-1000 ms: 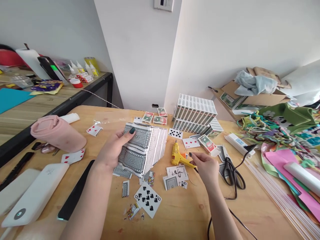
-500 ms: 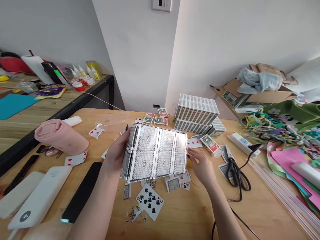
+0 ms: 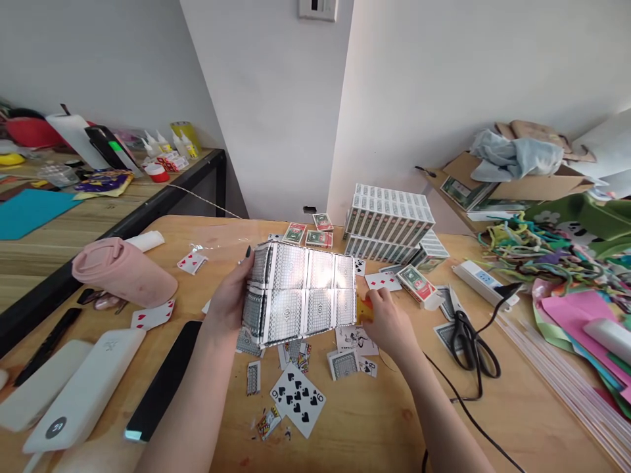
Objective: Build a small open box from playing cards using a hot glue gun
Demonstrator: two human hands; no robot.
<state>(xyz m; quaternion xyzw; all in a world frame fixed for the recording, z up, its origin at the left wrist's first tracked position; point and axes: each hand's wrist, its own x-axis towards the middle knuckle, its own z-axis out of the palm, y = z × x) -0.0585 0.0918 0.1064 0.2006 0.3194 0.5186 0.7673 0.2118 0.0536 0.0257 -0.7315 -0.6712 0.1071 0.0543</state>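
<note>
A box-like piece built of playing cards [image 3: 289,313], grey patterned backs outward and white edges, is held up over the table. My left hand [image 3: 227,299] grips its left end, thumb at the upper edge; the other fingers are hidden behind it. At the right end, my right hand [image 3: 389,323] has its fingers bent round a yellow tool [image 3: 363,309], largely hidden by the hand and the card piece. Below lie a nine of spades [image 3: 298,399], cut card scraps [image 3: 267,423] and a joker card [image 3: 355,339].
Stacked card packs [image 3: 389,223] stand at the back, with an opened pack [image 3: 417,284] before them. Black scissors [image 3: 466,338], a power strip [image 3: 486,284] and a trailing black cord [image 3: 466,407] are to the right. A phone [image 3: 160,378] and white power bank [image 3: 86,387] lie left.
My right hand has moved from the card piece's right edge onto the yellow tool. The card piece has tilted and shifted slightly left, showing more of its left end.
</note>
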